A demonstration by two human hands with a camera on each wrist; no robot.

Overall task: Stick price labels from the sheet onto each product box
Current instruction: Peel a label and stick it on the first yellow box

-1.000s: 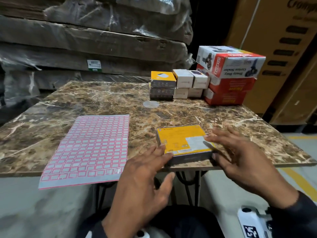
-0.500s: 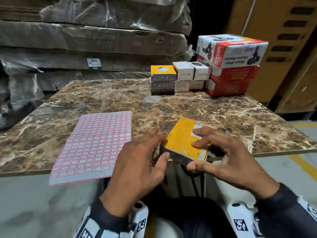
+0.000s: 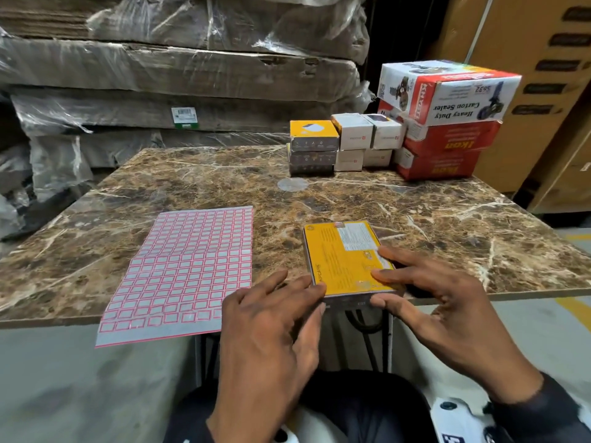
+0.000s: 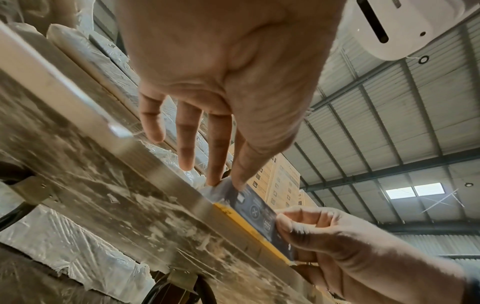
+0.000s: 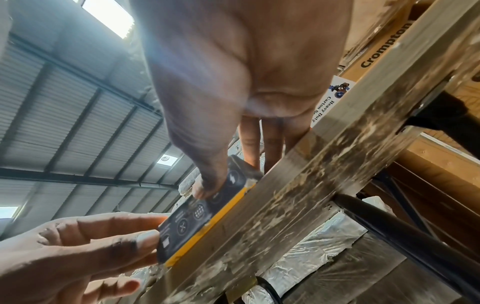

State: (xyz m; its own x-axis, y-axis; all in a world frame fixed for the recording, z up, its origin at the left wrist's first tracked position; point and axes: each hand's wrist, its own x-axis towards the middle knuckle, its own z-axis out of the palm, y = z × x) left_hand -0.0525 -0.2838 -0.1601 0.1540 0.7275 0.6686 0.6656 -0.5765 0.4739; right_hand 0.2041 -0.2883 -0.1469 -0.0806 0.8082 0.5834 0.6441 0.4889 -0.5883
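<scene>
The yellow box (image 3: 343, 255) lies flat at the tabletop's (image 3: 192, 183) near edge, just right of the label sheet (image 3: 182, 266). The left hand (image 3: 271, 340) pinches its near left corner between thumb and fingertips. The right hand (image 3: 447, 311) holds its near right corner, fingers on top and thumb against the dark side.

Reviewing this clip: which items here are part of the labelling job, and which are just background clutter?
Job:
- label sheet, flat on the table
- yellow box at the near edge, held by the left hand and right hand
- stacked small boxes and red cartons at the far side

Lying about:
- wrapped cardboard stacks
- brown cartons
</scene>
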